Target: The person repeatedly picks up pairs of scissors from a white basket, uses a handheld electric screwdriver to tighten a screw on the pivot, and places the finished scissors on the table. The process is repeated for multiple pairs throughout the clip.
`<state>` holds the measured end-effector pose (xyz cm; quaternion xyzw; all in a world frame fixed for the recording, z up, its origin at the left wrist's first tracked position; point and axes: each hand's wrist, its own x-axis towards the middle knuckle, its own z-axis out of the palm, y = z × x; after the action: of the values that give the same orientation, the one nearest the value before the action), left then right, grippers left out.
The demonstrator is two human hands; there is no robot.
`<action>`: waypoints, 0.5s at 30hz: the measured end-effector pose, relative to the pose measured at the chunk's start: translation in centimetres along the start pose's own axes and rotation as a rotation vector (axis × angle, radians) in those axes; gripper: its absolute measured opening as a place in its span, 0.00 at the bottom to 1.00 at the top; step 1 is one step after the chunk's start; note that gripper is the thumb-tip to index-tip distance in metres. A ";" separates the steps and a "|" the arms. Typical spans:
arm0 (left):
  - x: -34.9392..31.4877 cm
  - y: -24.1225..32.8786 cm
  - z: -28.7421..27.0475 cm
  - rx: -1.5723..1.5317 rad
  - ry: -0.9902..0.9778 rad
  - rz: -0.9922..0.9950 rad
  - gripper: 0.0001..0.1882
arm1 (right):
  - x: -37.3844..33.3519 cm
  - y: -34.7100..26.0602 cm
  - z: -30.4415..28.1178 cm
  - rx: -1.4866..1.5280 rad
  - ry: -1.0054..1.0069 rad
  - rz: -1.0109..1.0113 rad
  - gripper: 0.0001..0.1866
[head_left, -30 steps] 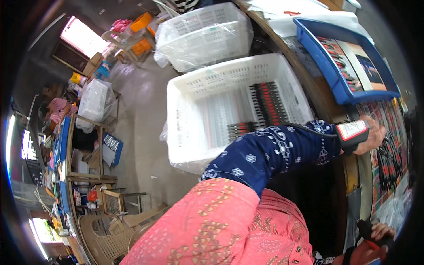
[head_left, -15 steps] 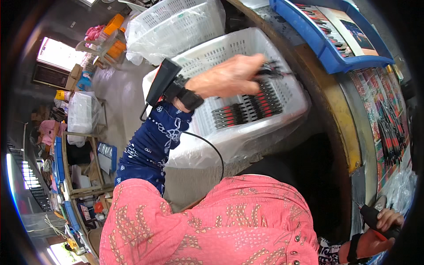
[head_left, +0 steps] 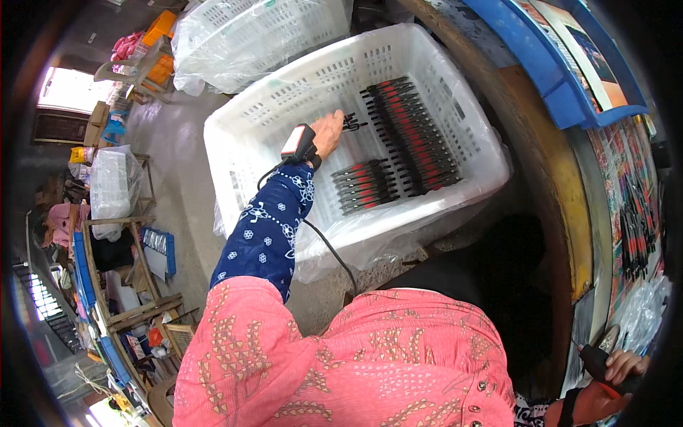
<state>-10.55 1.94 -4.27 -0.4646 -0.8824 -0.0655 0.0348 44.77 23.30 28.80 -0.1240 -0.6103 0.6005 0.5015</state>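
Note:
My left hand [head_left: 329,132] reaches down into a white slatted plastic crate [head_left: 270,107] on the floor. Its fingers close on a small bundle of black sticks [head_left: 351,122] near the crate's middle. A small black-and-white device [head_left: 298,144] is strapped to that wrist, and a black cable hangs from it. Rows of black-and-red sticks [head_left: 409,139] lie on the crate bottom, with a shorter stack [head_left: 364,186] closer to me. My right hand [head_left: 626,368] is at the lower right edge, gripping a black tool with a red part [head_left: 595,360].
A second white crate wrapped in clear plastic [head_left: 263,32] stands behind the first. A curved wooden table edge [head_left: 548,178] runs along the right, carrying a blue tray [head_left: 562,85] and more black-and-red sticks [head_left: 633,235]. Shelves and clutter [head_left: 121,270] fill the left.
My left arm swung from the table on the right over to the crate, then lowered into it. The right hand stayed at the lower right.

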 end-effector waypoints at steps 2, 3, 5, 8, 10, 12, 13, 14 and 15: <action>0.3 -0.1 0.9 0.030 0.063 -0.015 0.08 | 0.2 0.1 0.8 -0.095 0.042 -0.032 0.28; 0.4 0.0 1.1 0.049 0.082 -0.029 0.07 | 0.3 0.1 1.0 -0.157 0.057 -0.051 0.29; 0.7 0.3 0.9 0.094 0.064 -0.053 0.16 | 0.5 0.2 1.4 -0.250 0.096 -0.071 0.29; 0.3 1.3 -0.3 0.049 0.067 -0.003 0.27 | 0.6 0.4 1.6 -0.309 0.154 -0.067 0.30; -0.5 1.6 -1.5 -0.074 0.026 0.015 0.33 | 0.7 0.7 1.6 -0.312 0.147 -0.063 0.31; -1.0 2.0 -2.3 -0.016 0.172 0.008 0.31 | 0.8 0.9 1.5 -0.300 0.141 -0.059 0.31; -1.2 2.1 -2.5 0.018 0.284 0.026 0.30 | 0.9 0.9 1.5 -0.298 0.140 -0.059 0.31; -1.4 1.9 -2.7 -0.072 0.289 -0.002 0.25 | 0.9 0.9 1.4 -0.294 0.137 -0.057 0.31; -1.7 1.9 -2.8 -0.062 0.273 -0.020 0.23 | 0.9 0.9 1.3 -0.294 0.135 -0.055 0.31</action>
<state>-8.05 1.17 -1.59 -0.4437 -0.8715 -0.1556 0.1393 42.94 23.36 28.73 -0.2192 -0.6596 0.4813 0.5340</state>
